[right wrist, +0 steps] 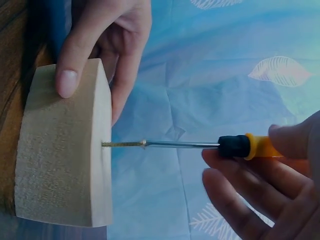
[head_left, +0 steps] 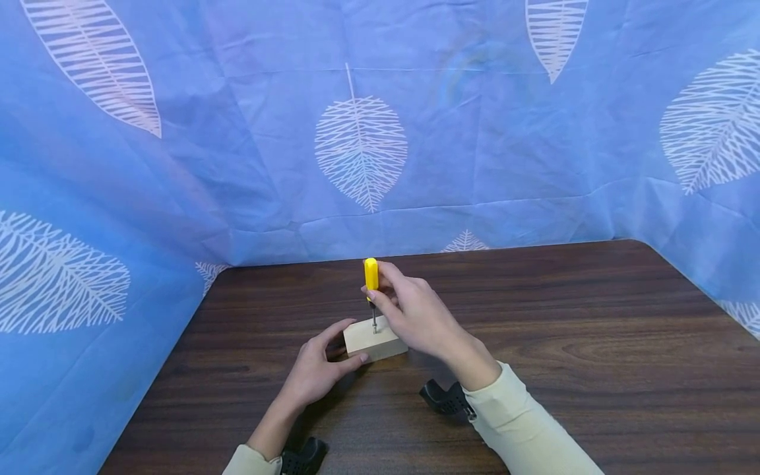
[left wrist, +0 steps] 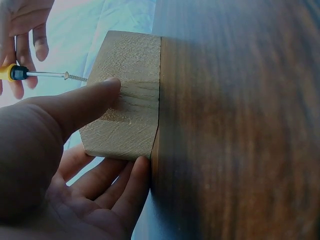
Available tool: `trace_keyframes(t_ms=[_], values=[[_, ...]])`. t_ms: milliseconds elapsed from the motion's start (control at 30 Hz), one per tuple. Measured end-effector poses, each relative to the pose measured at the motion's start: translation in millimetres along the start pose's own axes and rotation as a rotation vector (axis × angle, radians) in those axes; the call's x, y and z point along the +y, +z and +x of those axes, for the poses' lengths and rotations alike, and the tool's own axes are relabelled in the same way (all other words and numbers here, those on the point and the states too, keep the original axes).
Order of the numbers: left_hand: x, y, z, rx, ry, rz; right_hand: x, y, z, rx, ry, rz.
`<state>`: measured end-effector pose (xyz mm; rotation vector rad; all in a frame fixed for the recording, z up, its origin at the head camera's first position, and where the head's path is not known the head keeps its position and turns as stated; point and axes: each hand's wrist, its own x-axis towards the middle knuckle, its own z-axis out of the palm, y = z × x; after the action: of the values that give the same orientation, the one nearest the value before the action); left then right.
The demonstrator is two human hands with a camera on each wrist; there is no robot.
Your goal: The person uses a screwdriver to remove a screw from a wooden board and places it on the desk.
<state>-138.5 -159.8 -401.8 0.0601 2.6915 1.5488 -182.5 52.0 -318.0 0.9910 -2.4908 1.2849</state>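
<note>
A pale wooden block lies on the table, and a screw stands upright in its top face with much of its thread showing. My left hand grips the block's left end, thumb on the near side and fingers around the far side. With thumb and fingers, my right hand holds a yellow-handled screwdriver upright above the block. In the right wrist view the screwdriver's steel shaft meets the screw head in one line. The left wrist view shows the block's underside against the tabletop.
The dark wood-grain table extends to both sides. Blue cloth with white leaf prints hangs behind it and at the sides. A black strap device sits at the right wrist, and another black device at the left.
</note>
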Motion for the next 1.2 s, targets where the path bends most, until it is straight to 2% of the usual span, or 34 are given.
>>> trace_keyframes(t_ms=[167, 433, 733, 967, 1200], values=[[-0.2, 0.2, 0.3, 0.0, -0.002, 0.004, -1.1, -0.6, -1.1, 0.023, 0.042, 0.02], [-0.1, 0.6, 2.2, 0.004, 0.003, 0.017, -1.6, -3.4, -0.2, -0.043, 0.015, 0.033], [0.2, 1.5, 0.6, 0.008, -0.005, 0.018, -2.2, -3.0, -0.3, -0.019, 0.018, -0.02], [1.6, 1.3, 0.9, 0.014, -0.005, 0.026, -2.7, -3.7, -0.5, -0.053, 0.022, 0.011], [2.9, 1.1, 1.1, 0.016, -0.026, 0.03, -2.5, -2.0, -1.0, -0.027, 0.058, 0.042]])
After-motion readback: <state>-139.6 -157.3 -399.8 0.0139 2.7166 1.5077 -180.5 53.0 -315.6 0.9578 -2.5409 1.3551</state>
